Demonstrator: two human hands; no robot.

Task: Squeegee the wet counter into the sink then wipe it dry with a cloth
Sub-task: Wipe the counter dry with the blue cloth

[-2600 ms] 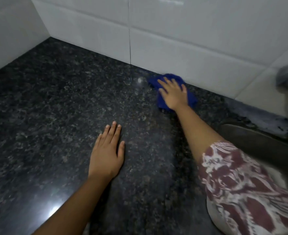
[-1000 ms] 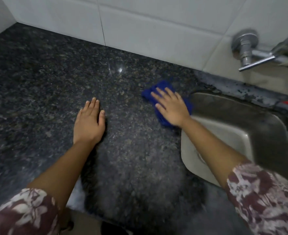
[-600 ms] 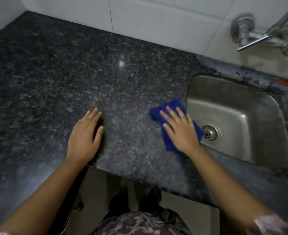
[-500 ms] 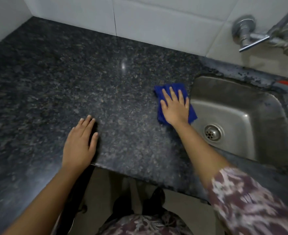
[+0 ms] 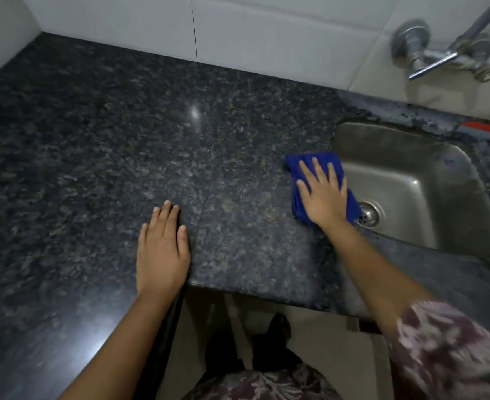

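Right hand (image 5: 323,194) flat on the cloth (image 5: 294,166), fingers straight and spread, pressing it down with nothing gripped. The blue cloth sits right at the sink's (image 5: 411,183) left rim, on the counter (image 5: 122,140), its right edge reaching over the rim toward the drain (image 5: 369,213). Left hand (image 5: 161,249) lies palm down on the dark speckled counter, well left of the sink and close to the front edge, fingers straight and together, holding nothing. Behind the sink, a metal tap (image 5: 428,57) comes out of the white tiles (image 5: 267,33). An orange strip (image 5: 489,128) shows at the sink's back right corner, too blurred to identify. A patterned sleeve (image 5: 454,350) covers the right arm.
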